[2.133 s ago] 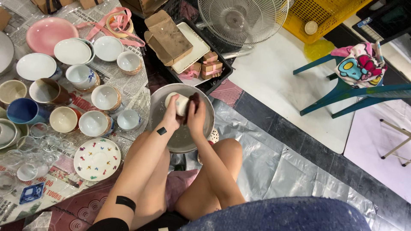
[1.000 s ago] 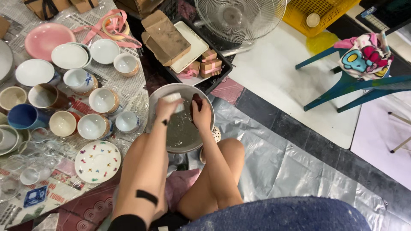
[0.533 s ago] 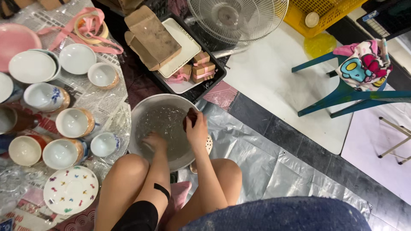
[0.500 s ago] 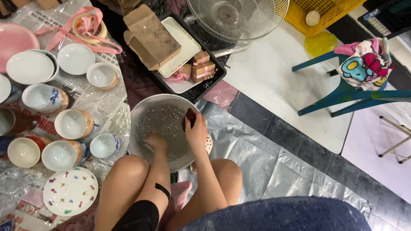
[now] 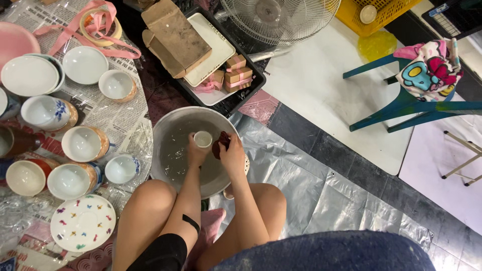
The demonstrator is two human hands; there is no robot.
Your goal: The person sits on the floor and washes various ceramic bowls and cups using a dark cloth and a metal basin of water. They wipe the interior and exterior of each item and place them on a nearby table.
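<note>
A grey metal basin (image 5: 168,130) with water stands on the floor between my knees. Over it my left hand (image 5: 195,150) grips a small white cup (image 5: 203,138), its mouth facing up. My right hand (image 5: 232,153) is right beside it and holds a dark reddish-brown sponge (image 5: 220,143) close against the cup.
Several white and patterned bowls and cups (image 5: 80,143) lie on newspaper at the left, with a speckled plate (image 5: 83,229) near my left knee. A black tray (image 5: 221,75) with cardboard and small boxes, a fan (image 5: 278,17) and a green stool (image 5: 416,100) stand beyond. Plastic sheet (image 5: 321,195) covers the floor.
My left hand dipped into the basin's water and has come back up with the small white cup. My right hand stayed over the basin with the sponge.
</note>
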